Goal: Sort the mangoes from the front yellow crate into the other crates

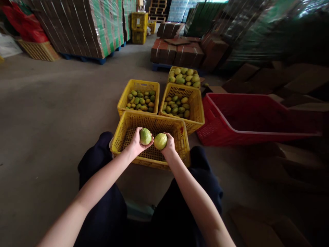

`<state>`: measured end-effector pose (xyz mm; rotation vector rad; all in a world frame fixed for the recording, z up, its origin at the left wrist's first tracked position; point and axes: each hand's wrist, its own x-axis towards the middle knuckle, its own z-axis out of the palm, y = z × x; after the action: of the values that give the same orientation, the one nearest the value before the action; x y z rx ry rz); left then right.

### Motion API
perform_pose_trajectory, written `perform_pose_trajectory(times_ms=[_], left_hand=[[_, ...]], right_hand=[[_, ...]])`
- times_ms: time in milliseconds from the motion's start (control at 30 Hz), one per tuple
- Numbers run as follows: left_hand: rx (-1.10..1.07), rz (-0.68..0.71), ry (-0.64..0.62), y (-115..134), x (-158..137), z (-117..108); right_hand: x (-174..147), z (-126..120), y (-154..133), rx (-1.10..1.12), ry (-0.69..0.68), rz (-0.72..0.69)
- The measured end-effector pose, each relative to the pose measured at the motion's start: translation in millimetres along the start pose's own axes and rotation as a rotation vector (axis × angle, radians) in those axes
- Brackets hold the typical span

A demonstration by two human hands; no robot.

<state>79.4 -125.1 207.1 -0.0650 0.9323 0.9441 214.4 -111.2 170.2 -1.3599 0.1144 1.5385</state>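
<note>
My left hand is closed around a round green fruit, with its fingers under and behind it. Close beside it, my right hand grips a yellow-green fruit from its right side. The exact kind of fruit is not clear; both look somewhat like mangoes. Both hands are above a yellow plastic crate between my knees. Its slatted bottom shows around my hands, and no fruit is visible inside it.
Beyond it stand a left yellow crate, a right yellow crate and a farther crate, all holding green and yellow fruits. A large red bin is at right, near flattened cardboard. Wrapped pallet stacks line the background.
</note>
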Motion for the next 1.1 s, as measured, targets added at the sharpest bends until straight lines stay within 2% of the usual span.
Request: perform_pose_trajectory(times_ms=[167, 400, 600, 767, 867, 933, 1033, 1100], left_hand=[[0.0, 0.018, 0.0, 0.6, 1.4, -4.4], [-0.004, 0.043, 0.011, 11.3, -0.3, -16.4], [-0.042, 0.097, 0.016, 26.0, -9.4, -29.5], [-0.091, 0.204, -0.072, 35.0, -17.7, -38.0], [-0.051, 0.293, -0.136, 37.9, -22.1, -34.5], [0.04, 0.375, -0.194, 36.8, -24.2, -30.0], [0.207, 0.509, -0.271, 29.7, -24.3, -25.5], [0.278, 0.545, -0.29, 23.0, -22.6, -25.2]], right_hand=[[9.2, -2.6, 3.0, -0.001, 0.014, 0.018], [15.7, -6.5, -1.0, 0.039, 0.027, -0.03], [8.7, -5.6, -2.9, -0.015, -0.076, 0.096], [-14.5, -3.1, -7.5, -0.074, -0.251, 0.136], [-29.2, 0.3, -13.5, -0.145, -0.4, 0.084], [-35.9, 3.0, -14.2, -0.208, -0.453, 0.035], [-38.9, 5.7, -6.0, -0.261, -0.459, -0.017], [-37.8, 6.5, 3.2, -0.235, -0.423, -0.022]])
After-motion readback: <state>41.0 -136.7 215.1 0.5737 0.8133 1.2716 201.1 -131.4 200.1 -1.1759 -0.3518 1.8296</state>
